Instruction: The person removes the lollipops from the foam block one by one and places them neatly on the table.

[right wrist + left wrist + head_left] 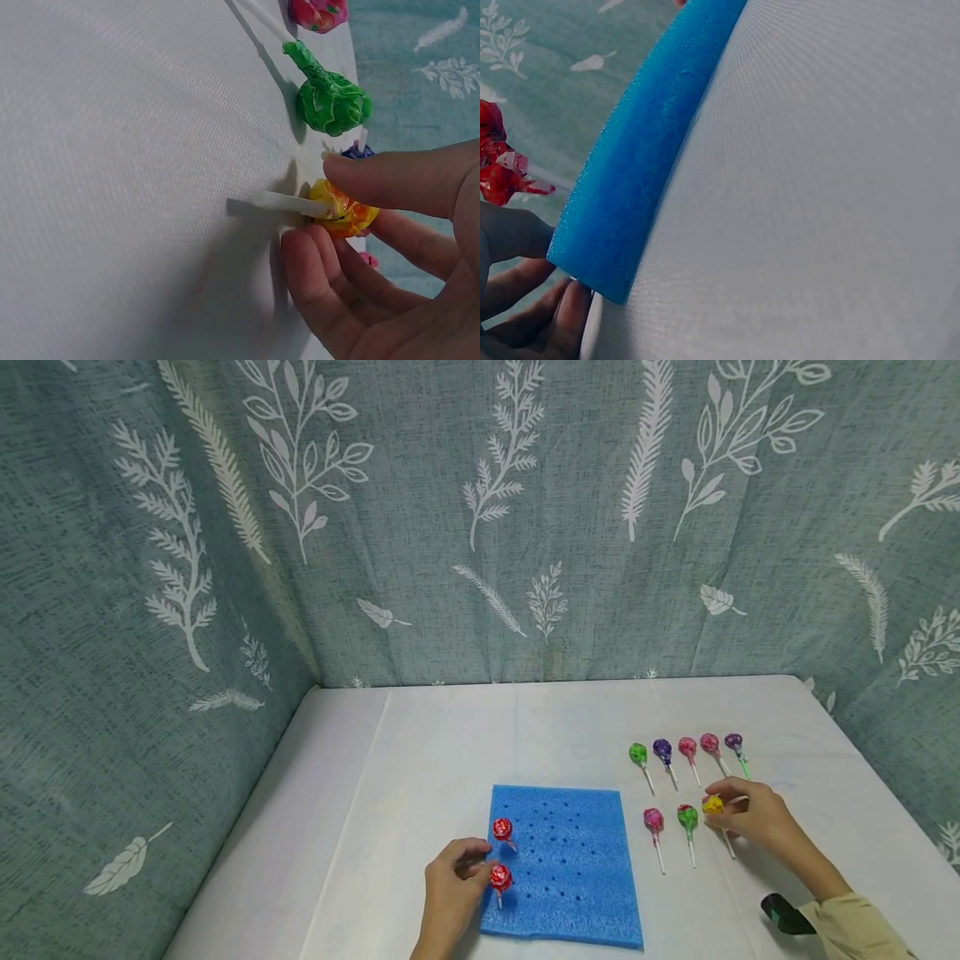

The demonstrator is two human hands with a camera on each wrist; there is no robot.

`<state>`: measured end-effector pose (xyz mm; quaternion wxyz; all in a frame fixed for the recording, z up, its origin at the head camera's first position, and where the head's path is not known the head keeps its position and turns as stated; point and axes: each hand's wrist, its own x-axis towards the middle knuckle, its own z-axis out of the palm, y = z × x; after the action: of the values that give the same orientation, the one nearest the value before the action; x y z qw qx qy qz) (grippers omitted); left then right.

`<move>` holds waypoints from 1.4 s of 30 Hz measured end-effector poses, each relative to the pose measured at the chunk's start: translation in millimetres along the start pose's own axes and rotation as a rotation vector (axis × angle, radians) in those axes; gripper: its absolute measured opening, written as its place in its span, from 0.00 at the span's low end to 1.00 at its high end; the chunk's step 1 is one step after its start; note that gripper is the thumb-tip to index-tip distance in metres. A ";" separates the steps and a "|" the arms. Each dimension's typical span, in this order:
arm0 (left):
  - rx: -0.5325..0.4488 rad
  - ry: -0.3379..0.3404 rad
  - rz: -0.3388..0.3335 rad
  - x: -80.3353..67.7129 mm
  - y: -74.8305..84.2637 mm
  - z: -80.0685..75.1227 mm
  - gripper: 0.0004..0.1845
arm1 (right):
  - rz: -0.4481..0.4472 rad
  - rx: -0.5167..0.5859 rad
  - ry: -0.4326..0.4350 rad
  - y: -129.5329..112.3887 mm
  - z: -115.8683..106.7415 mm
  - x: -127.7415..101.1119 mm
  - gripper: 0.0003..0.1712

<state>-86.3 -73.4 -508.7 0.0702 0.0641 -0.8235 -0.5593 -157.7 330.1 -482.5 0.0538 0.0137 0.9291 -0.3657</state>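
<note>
A blue foam block [566, 867] with rows of small holes lies on the white table. Two red lollipops [501, 877] stand in its left side. My left hand [455, 887] holds the block's left edge, its fingers bent against the foam [626, 180] beside a red-wrapped lollipop [499, 161]. Over to the right, my right hand [761, 814] has thumb and fingers around the head of a yellow lollipop [341, 214], its white stick pointing out between them. Whether that lollipop is off the table I cannot tell. A green lollipop [334, 105] lies close by.
Behind my right hand lies a row of several wrapped lollipops [662, 750]. In the nearer row are a pink lollipop [654, 820] and a green-and-red lollipop [687, 816]. A black object [785, 914] sits at my right sleeve. Patterned green cloth [450, 485] encloses the table [420, 752].
</note>
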 end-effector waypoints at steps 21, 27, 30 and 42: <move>0.022 0.002 -0.018 0.9 -0.9 0.7 0.11 | -0.085 -0.092 0.100 -6.9 -7.0 -2.5 0.18; 0.014 0.010 -0.003 0.4 -1.1 0.5 0.12 | -0.150 -0.069 0.134 -20.8 -6.5 -5.2 0.16; 0.000 0.009 0.027 0.6 -1.3 0.8 0.11 | -0.199 -0.053 0.140 -31.1 -6.4 -8.1 0.15; 0.032 -0.023 0.013 1.7 0.1 -0.1 0.10 | -0.336 0.062 0.093 -71.5 4.4 -17.7 0.13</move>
<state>-88.0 -73.8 -508.5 0.0632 0.0534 -0.8336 -0.5461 -144.4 274.9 -435.3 -0.0515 -0.1234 0.9080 -0.3970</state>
